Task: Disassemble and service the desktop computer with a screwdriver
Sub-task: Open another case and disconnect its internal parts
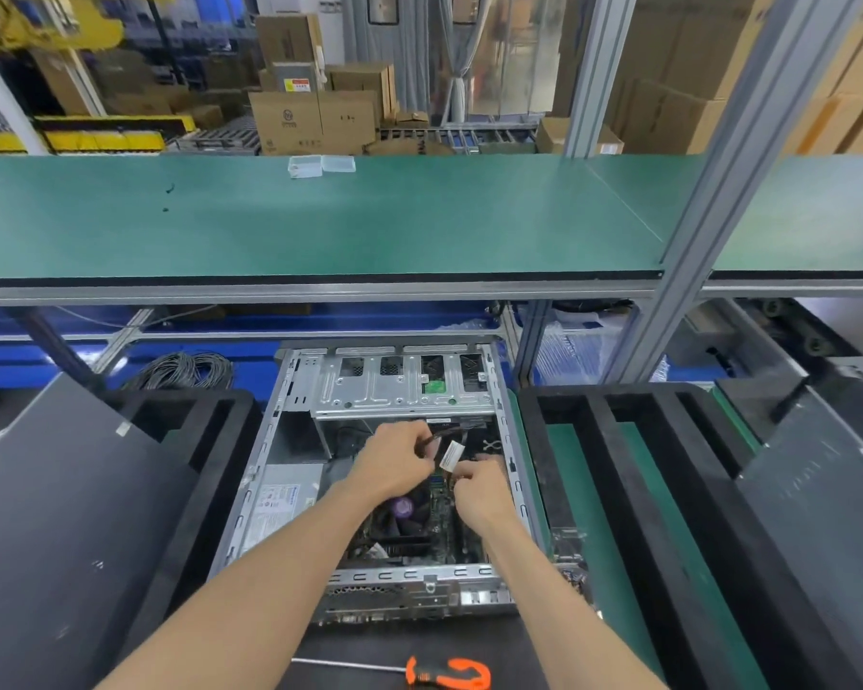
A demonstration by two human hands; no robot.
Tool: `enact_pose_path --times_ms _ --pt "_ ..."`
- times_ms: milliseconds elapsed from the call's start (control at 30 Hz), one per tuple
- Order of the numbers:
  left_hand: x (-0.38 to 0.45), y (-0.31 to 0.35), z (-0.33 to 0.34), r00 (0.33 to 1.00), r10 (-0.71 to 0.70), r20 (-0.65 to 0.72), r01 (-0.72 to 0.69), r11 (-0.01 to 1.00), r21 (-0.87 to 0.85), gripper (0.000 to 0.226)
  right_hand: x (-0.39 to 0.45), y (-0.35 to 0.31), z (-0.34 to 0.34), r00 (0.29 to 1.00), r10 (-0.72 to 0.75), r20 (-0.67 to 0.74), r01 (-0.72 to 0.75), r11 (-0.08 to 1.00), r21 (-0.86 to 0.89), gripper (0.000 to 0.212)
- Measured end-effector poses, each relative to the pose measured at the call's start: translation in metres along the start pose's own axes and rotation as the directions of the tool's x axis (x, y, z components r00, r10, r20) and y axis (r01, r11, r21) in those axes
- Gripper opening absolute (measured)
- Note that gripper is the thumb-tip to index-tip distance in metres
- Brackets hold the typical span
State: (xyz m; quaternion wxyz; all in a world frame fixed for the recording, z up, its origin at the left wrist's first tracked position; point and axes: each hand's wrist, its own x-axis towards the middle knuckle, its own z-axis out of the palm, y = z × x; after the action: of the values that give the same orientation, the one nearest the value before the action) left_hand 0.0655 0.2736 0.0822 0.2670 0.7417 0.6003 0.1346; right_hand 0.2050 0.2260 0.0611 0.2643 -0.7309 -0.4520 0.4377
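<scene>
The open desktop computer case (270,430) lies flat on the bench below me, its silver drive cage (399,385) at the far end and the power supply (282,495) at the left. Both hands are inside it, above the motherboard (439,505). My left hand (394,463) grips a black cable (449,431) that runs toward the drive cage. My right hand (479,490) pinches the same cable bundle lower down, just under its white label tag (452,455). A screwdriver (439,673) with an orange and black handle lies loose on the bench at the near edge.
Black foam trays (594,440) stand on both sides of the case, and dark grey panels (56,515) lie at far left and right. A green shelf (369,216) runs overhead with a clear plastic box (320,165) on it. A coil of cable (185,371) lies behind the left tray.
</scene>
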Motion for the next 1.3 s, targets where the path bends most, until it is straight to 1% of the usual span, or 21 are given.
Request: enact_pose_path --times_ms 67,200,267,333,433,633,700,733,800,867,900,933,1000,1067,1133,1200,1300 --pt "-0.001 -0.003 -0.006 1.0 0.02 -0.014 -0.019 0.999 0.029 0.019 0.002 0.002 0.001 0.999 -0.033 0.013 0.034 0.997 -0.062 0.035" --pt "0.002 -0.014 -0.013 0.998 0.024 -0.057 -0.027 0.998 -0.056 0.008 -0.001 0.003 0.001 0.996 -0.09 -0.005 0.089 0.987 -0.137 0.039" --pt "0.002 -0.018 -0.015 0.997 0.027 -0.077 -0.031 0.998 -0.052 0.005 0.0 0.003 0.0 0.994 -0.106 -0.019 0.102 0.983 -0.155 0.043" --pt "0.0 -0.021 -0.017 0.997 0.012 -0.079 -0.012 1.0 0.0 0.001 -0.001 0.002 0.001 0.995 -0.1 -0.028 0.094 0.982 -0.166 0.044" --pt "-0.001 -0.027 -0.018 0.998 -0.044 -0.049 0.048 0.994 0.096 0.006 0.0 0.003 0.002 0.992 -0.122 -0.035 0.111 0.966 -0.232 0.046" --pt "0.001 -0.031 -0.023 0.987 -0.12 -0.105 0.131 0.986 0.105 0.01 -0.001 0.002 0.003 0.984 -0.174 -0.039 0.148 0.921 -0.359 0.046" --pt "-0.002 -0.03 -0.023 0.98 -0.144 -0.138 0.16 0.981 0.111 0.017 -0.003 0.002 0.004 0.979 -0.2 -0.048 0.165 0.902 -0.399 0.049" --pt "-0.003 -0.031 -0.023 0.975 -0.157 -0.16 0.179 0.974 0.136 0.024 -0.004 0.002 0.004 0.974 -0.221 -0.059 0.177 0.89 -0.421 0.049" --pt "-0.007 -0.032 -0.024 0.961 -0.189 -0.202 0.232 0.949 0.213 0.04 -0.006 0.0 0.005 0.958 -0.28 -0.065 0.216 0.849 -0.482 0.043" --pt "-0.011 -0.036 -0.023 0.962 -0.197 -0.189 0.245 0.928 0.282 0.05 -0.007 -0.001 0.007 0.948 -0.318 -0.026 0.264 0.826 -0.499 0.035" --pt "-0.013 -0.038 -0.021 0.972 -0.18 -0.152 0.22 0.926 0.308 0.052 -0.007 -0.001 0.008 0.945 -0.328 0.006 0.29 0.827 -0.482 0.033" --pt "-0.015 -0.041 -0.02 0.983 -0.152 -0.102 0.177 0.929 0.326 0.049 -0.007 0.0 0.009 0.941 -0.337 0.035 0.314 0.831 -0.458 0.032" --pt "-0.02 -0.045 -0.021 0.996 -0.093 -0.01 0.091 0.936 0.34 0.033 -0.006 0.001 0.01 0.935 -0.346 0.081 0.348 0.844 -0.408 0.036" --pt "-0.025 -0.05 -0.023 0.999 -0.011 0.03 0.0 0.938 0.346 0.027 -0.007 0.001 0.009 0.928 -0.354 0.113 0.371 0.855 -0.364 0.04" --pt "-0.032 -0.053 -0.025 0.996 0.092 0.018 -0.093 0.933 0.349 0.027 -0.008 0.001 0.009 0.918 -0.377 0.127 0.397 0.848 -0.351 0.041" --pt "-0.04 -0.054 -0.025 0.981 0.196 -0.012 -0.176 0.905 0.388 0.027 -0.01 -0.001 0.01 0.9 -0.412 0.142 0.435 0.825 -0.362 0.041" --pt "-0.056 -0.058 -0.02 0.96 0.276 -0.037 -0.236 0.876 0.421 0.027 -0.017 -0.006 0.01 0.857 -0.476 0.195 0.513 0.763 -0.394 0.037"
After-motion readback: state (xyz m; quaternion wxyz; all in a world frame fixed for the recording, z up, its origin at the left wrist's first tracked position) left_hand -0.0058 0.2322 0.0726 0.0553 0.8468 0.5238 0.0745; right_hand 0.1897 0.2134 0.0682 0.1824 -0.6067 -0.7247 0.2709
